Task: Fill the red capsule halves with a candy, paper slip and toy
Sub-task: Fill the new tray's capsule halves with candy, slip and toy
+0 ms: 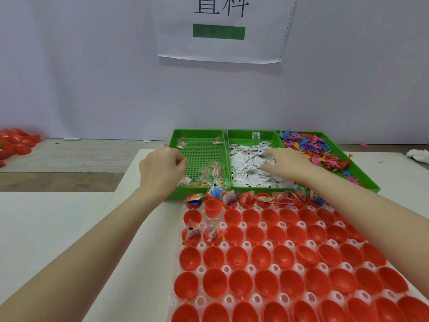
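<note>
Red capsule halves sit open side up in a white holder tray in front of me. Several in the far row and two at the left hold candy, slips and toys. Behind them stand three green trays: candy packets in the left one, paper slips in the middle one, and coloured toys in the right one. My left hand hovers with curled fingers over the candy tray's left edge; whether it holds anything is hidden. My right hand lies palm down, fingers spread on the slips.
A heap of red capsule pieces lies at the far left on the wooden surface. A white cloth sits at the right edge. The wall with a paper sign rises just behind the green trays.
</note>
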`<state>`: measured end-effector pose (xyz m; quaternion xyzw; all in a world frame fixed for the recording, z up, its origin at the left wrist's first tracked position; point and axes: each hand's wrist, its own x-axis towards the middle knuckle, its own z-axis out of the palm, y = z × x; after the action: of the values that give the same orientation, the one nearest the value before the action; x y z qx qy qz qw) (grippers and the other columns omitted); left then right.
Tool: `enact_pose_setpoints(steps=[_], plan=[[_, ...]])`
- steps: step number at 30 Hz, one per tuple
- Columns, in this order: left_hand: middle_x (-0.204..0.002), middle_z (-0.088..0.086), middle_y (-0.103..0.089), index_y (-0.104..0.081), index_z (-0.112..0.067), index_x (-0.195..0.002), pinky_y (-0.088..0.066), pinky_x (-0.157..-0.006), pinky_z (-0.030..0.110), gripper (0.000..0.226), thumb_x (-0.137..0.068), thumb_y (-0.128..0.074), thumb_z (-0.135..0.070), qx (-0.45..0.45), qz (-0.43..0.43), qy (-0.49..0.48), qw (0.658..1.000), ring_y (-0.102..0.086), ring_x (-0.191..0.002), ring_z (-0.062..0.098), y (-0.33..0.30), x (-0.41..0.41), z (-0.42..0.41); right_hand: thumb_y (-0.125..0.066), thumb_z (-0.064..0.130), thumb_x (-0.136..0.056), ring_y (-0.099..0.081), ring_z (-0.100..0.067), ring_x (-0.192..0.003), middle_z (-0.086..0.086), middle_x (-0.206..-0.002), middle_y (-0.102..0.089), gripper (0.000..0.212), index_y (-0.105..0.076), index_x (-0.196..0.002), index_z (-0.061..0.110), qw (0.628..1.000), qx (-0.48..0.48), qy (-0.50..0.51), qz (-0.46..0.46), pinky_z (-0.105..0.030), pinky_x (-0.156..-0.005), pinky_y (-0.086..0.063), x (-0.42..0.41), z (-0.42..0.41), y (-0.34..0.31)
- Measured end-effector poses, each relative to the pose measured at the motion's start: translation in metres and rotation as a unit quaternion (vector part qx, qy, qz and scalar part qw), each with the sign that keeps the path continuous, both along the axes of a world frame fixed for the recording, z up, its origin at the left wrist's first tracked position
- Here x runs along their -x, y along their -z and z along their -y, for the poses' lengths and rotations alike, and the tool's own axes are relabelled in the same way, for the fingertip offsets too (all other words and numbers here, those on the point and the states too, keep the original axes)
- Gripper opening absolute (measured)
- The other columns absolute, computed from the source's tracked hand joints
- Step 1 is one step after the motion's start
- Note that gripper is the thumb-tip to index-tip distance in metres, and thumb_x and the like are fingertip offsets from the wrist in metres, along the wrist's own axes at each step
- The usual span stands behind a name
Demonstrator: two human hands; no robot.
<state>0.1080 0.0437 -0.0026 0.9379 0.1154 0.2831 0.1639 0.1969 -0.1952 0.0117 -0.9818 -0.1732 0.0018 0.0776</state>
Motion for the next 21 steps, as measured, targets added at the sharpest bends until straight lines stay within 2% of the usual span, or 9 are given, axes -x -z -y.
enact_pose_setpoints(steps=[3, 6, 8, 10, 11, 14, 17, 19, 21], plan=[[-0.085, 0.006, -0.068, -0.07, -0.009, -0.082, -0.045, -0.071, 0.032, 0.015, -0.086, -0.058, -0.017, 0.085, 0.048, 0.023, 0.995, -0.061, -0.083, 0.024, 0.0, 0.003, 0.0, -0.045, 0.037, -0.094, -0.05, -0.029, -0.117, -0.01, -0.131, -0.052, 0.045, -0.043, -0.133, 0.014, 0.999, 0.042, -0.003, -0.026, -0.038, -0.09, -0.043, -0.003, -0.006, 0.007], [-0.078, 0.0, -0.063, -0.067, -0.011, -0.073, -0.036, -0.068, 0.023, 0.012, -0.082, -0.062, -0.016, 0.199, 0.077, 0.029, 0.977, -0.056, -0.075, 0.013, -0.002, 0.004, 0.002, -0.051, 0.039, -0.091, -0.052, -0.026, -0.115, -0.006, -0.132, -0.052, 0.045, -0.048, -0.13, 0.018, 0.999, 0.005, 0.004, -0.036, -0.034, -0.083, -0.043, -0.006, -0.007, 0.009], [-0.082, -0.003, -0.057, -0.07, -0.013, -0.071, -0.033, -0.069, 0.024, 0.012, -0.08, -0.065, -0.019, 0.218, 0.055, 0.016, 0.974, -0.052, -0.079, 0.013, -0.001, 0.001, 0.0, -0.054, 0.035, -0.089, -0.058, -0.02, -0.091, -0.005, -0.117, -0.061, 0.033, -0.061, -0.117, 0.019, 1.0, -0.03, 0.003, 0.003, -0.026, -0.063, -0.041, -0.006, -0.008, 0.009], [-0.075, -0.005, -0.056, -0.075, -0.016, -0.076, -0.033, -0.065, 0.026, 0.012, -0.08, -0.067, -0.024, 0.207, 0.013, 0.0, 0.978, -0.05, -0.072, 0.015, 0.001, 0.0, -0.004, -0.054, 0.033, -0.09, -0.05, -0.011, -0.064, 0.002, -0.089, -0.065, 0.024, -0.069, -0.104, 0.021, 0.997, -0.034, -0.011, 0.064, -0.021, -0.048, -0.028, -0.004, -0.008, 0.009], [-0.07, -0.005, -0.059, -0.076, -0.018, -0.079, -0.032, -0.061, 0.026, 0.013, -0.081, -0.067, -0.027, 0.202, 0.001, -0.007, 0.979, -0.049, -0.066, 0.015, 0.003, 0.001, -0.005, -0.055, 0.033, -0.09, -0.045, -0.01, -0.059, 0.008, -0.075, -0.06, 0.022, -0.071, -0.1, 0.022, 0.995, -0.037, -0.017, 0.094, -0.021, -0.046, -0.025, -0.003, -0.007, 0.009], [-0.076, 0.002, -0.07, -0.076, -0.018, -0.084, -0.038, -0.059, 0.027, 0.015, -0.082, -0.066, -0.028, 0.168, -0.001, -0.019, 0.986, -0.057, -0.068, 0.019, 0.006, 0.002, -0.007, -0.06, 0.035, -0.086, -0.042, -0.01, -0.066, 0.018, -0.062, -0.038, 0.02, -0.074, -0.091, 0.021, 0.983, -0.105, 0.003, 0.153, -0.021, -0.049, -0.023, -0.001, -0.004, 0.007], [-0.074, 0.002, -0.069, -0.072, -0.013, -0.078, -0.05, -0.069, 0.033, 0.011, -0.081, -0.065, -0.021, 0.186, 0.001, -0.001, 0.983, -0.064, -0.078, 0.022, 0.007, 0.001, -0.007, -0.063, 0.038, -0.084, -0.041, -0.007, -0.058, 0.018, -0.062, -0.041, 0.02, -0.071, -0.085, 0.019, 0.958, -0.223, 0.046, 0.172, -0.022, -0.049, -0.024, 0.0, -0.003, 0.004], [-0.076, 0.006, -0.068, -0.06, -0.011, -0.073, -0.052, -0.074, 0.037, 0.009, -0.082, -0.06, -0.015, 0.239, -0.011, 0.007, 0.971, -0.065, -0.078, 0.025, 0.009, -0.001, -0.008, -0.059, 0.039, -0.087, -0.043, -0.007, -0.057, 0.017, -0.062, -0.043, 0.023, -0.067, -0.088, 0.018, 0.94, -0.287, 0.076, 0.171, -0.023, -0.049, -0.026, 0.0, -0.004, 0.002], [-0.08, 0.014, -0.068, -0.05, -0.009, -0.072, -0.056, -0.073, 0.04, 0.01, -0.082, -0.054, -0.007, 0.353, -0.018, 0.033, 0.935, -0.067, -0.071, 0.026, 0.009, -0.002, -0.008, -0.052, 0.04, -0.091, -0.047, -0.014, -0.065, 0.01, -0.068, -0.047, 0.025, -0.06, -0.093, 0.016, 0.941, -0.29, 0.087, 0.151, -0.027, -0.055, -0.03, 0.0, -0.005, 0.001]])
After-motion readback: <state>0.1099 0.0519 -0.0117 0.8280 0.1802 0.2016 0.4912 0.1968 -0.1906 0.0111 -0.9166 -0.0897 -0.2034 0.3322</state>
